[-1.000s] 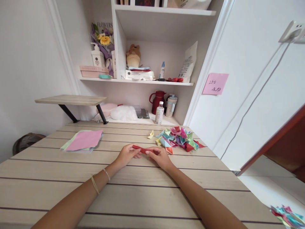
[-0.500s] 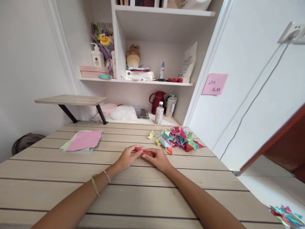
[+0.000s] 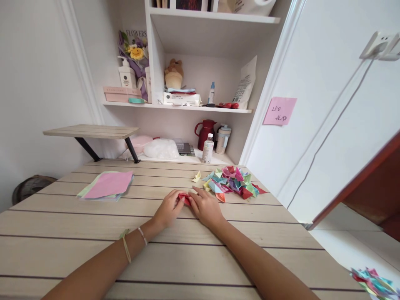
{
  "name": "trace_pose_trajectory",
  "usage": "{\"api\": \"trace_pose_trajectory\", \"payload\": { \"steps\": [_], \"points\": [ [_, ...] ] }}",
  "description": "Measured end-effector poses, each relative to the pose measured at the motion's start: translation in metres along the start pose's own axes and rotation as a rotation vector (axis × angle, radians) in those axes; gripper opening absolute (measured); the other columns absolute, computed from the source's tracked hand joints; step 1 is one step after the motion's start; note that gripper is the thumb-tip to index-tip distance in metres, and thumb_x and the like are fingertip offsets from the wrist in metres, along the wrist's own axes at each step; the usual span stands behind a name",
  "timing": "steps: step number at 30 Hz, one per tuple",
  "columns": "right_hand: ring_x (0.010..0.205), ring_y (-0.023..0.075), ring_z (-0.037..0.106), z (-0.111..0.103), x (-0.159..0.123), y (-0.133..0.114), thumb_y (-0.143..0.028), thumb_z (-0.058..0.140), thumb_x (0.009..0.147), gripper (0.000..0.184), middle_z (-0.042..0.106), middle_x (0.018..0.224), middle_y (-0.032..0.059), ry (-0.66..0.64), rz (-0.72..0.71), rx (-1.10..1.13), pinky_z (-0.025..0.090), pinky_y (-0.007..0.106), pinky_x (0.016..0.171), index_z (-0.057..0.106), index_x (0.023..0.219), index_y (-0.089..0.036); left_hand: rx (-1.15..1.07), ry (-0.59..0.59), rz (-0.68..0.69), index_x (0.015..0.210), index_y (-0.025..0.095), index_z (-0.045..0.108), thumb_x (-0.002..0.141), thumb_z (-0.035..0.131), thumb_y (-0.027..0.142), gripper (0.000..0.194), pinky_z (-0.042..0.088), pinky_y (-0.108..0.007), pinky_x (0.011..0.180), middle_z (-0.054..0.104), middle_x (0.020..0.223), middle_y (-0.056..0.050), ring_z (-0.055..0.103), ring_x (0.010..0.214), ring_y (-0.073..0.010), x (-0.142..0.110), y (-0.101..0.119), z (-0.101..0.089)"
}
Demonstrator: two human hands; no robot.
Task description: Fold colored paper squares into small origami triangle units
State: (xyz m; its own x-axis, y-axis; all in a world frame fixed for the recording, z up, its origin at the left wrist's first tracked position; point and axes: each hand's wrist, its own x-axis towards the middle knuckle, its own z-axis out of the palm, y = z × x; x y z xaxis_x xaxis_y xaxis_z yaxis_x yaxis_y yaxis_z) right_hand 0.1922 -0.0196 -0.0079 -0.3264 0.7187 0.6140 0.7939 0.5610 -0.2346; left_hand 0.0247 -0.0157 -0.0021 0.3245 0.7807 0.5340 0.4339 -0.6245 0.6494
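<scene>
A small piece of folded red paper [image 3: 185, 199] is between my two hands, low over the middle of the wooden table [image 3: 200, 262]. My left hand [image 3: 169, 207] grips its left side between thumb and fingers. On its right side, my right hand [image 3: 204, 206] pinches the paper, with the index finger raised toward the back. The fingers cover parts of the paper. Beyond my right hand lies a heap of colourful folded paper pieces [image 3: 233, 182]. One pale yellow folded piece [image 3: 196, 177] sits just left of that heap.
A stack of coloured paper sheets [image 3: 109, 184] lies at the table's left. Behind are a small raised shelf [image 3: 92, 131], a bottle [image 3: 208, 149] and a red jug [image 3: 205, 134]. More folded papers [image 3: 374, 283] show at the lower right, beyond the table edge.
The red paper, earlier seen as a narrow strip, now shows a wider face. My right hand has flattened over it with its index finger lifted. The view has shifted slightly.
</scene>
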Motion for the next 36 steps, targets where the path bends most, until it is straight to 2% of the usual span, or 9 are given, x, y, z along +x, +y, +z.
{"api": "trace_pose_trajectory", "payload": {
  "steps": [3, 6, 11, 14, 17, 21, 26, 30, 36],
  "points": [
    [0.083, 0.0194, 0.056, 0.003, 0.0, -0.001, -0.026, 0.04, 0.085, 0.027, 0.062, 0.092, 0.0099, 0.034, -0.051, -0.159, 0.04, 0.027, 0.068, 0.061, 0.1, -0.02, 0.039, -0.002, -0.003, 0.093, 0.019, 0.057, 0.084, 0.039, 0.021, 0.021, 0.044, -0.032, 0.079, 0.058, 0.089, -0.005, 0.054, 0.086, -0.0167, -0.001, 0.002, 0.002],
    [0.073, 0.0175, 0.055, 0.006, -0.001, -0.002, -0.024, 0.042, 0.084, 0.024, 0.061, 0.075, 0.0072, 0.006, -0.093, -0.194, 0.038, 0.026, 0.063, 0.06, 0.099, -0.019, 0.093, 0.011, 0.006, 0.089, 0.019, 0.057, 0.083, 0.039, 0.02, 0.018, 0.044, -0.032, 0.076, 0.057, 0.086, -0.005, 0.054, 0.081, -0.0164, -0.002, 0.004, 0.003],
    [0.065, 0.0148, 0.054, 0.01, -0.003, -0.004, -0.024, 0.042, 0.084, 0.021, 0.061, 0.071, 0.0049, 0.019, -0.077, -0.161, 0.034, 0.023, 0.056, 0.06, 0.095, -0.019, 0.171, 0.056, 0.018, 0.1, 0.019, 0.053, 0.079, 0.044, 0.017, 0.022, 0.045, -0.033, 0.079, 0.057, 0.095, -0.006, 0.054, 0.088, -0.0179, -0.004, 0.0, 0.008],
    [0.065, 0.0152, 0.055, 0.012, -0.003, -0.005, -0.024, 0.044, 0.083, 0.02, 0.062, 0.07, 0.0054, 0.04, -0.072, -0.14, 0.035, 0.023, 0.057, 0.061, 0.092, -0.018, 0.188, 0.094, 0.007, 0.103, 0.019, 0.051, 0.079, 0.044, 0.016, 0.026, 0.043, -0.035, 0.085, 0.058, 0.1, -0.007, 0.054, 0.096, -0.019, -0.003, -0.004, 0.01],
    [0.066, 0.016, 0.057, 0.013, -0.003, -0.005, -0.022, 0.045, 0.081, 0.018, 0.064, 0.071, 0.0061, 0.058, -0.037, -0.087, 0.038, 0.024, 0.058, 0.062, 0.088, -0.018, 0.154, 0.082, -0.025, 0.106, 0.02, 0.051, 0.079, 0.045, 0.017, 0.028, 0.044, -0.035, 0.085, 0.061, 0.101, -0.007, 0.057, 0.095, -0.0194, -0.003, -0.009, 0.01],
    [0.068, 0.0163, 0.06, 0.014, -0.001, 0.0, -0.02, 0.044, 0.08, 0.021, 0.066, 0.076, 0.005, 0.113, 0.122, 0.163, 0.044, 0.025, 0.063, 0.061, 0.093, -0.019, 0.007, 0.064, -0.124, 0.116, 0.021, 0.043, 0.08, 0.046, 0.025, 0.036, 0.048, -0.033, 0.078, 0.065, 0.096, -0.007, 0.061, 0.09, -0.019, -0.003, -0.013, 0.008],
    [0.066, 0.0164, 0.062, 0.014, 0.003, 0.01, -0.028, 0.047, 0.077, 0.02, 0.067, 0.076, 0.004, 0.158, 0.347, 0.704, 0.05, 0.028, 0.062, 0.059, 0.09, -0.018, -0.189, 0.04, -0.155, 0.1, 0.019, 0.053, 0.079, 0.05, 0.031, 0.024, 0.05, -0.034, 0.075, 0.067, 0.088, -0.007, 0.064, 0.082, -0.0198, -0.002, -0.014, 0.004],
    [0.071, 0.0187, 0.063, 0.017, 0.004, 0.016, -0.036, 0.056, 0.072, 0.022, 0.067, 0.079, 0.0063, 0.081, 0.43, 1.069, 0.052, 0.032, 0.065, 0.059, 0.084, -0.017, -0.409, 0.046, -0.195, 0.099, 0.016, 0.057, 0.076, 0.053, 0.032, 0.028, 0.053, -0.033, 0.071, 0.067, 0.089, -0.008, 0.064, 0.079, -0.0193, 0.002, -0.013, 0.003],
    [0.076, 0.0198, 0.064, 0.014, 0.003, 0.016, -0.035, 0.068, 0.061, 0.03, 0.068, 0.083, 0.0064, -0.031, 0.446, 1.229, 0.05, 0.035, 0.074, 0.063, 0.084, -0.017, -0.505, 0.07, -0.253, 0.087, 0.013, 0.065, 0.066, 0.065, 0.028, 0.026, 0.05, -0.034, 0.078, 0.068, 0.09, -0.009, 0.064, 0.081, -0.0203, 0.007, -0.016, -0.002]
  ]
}}
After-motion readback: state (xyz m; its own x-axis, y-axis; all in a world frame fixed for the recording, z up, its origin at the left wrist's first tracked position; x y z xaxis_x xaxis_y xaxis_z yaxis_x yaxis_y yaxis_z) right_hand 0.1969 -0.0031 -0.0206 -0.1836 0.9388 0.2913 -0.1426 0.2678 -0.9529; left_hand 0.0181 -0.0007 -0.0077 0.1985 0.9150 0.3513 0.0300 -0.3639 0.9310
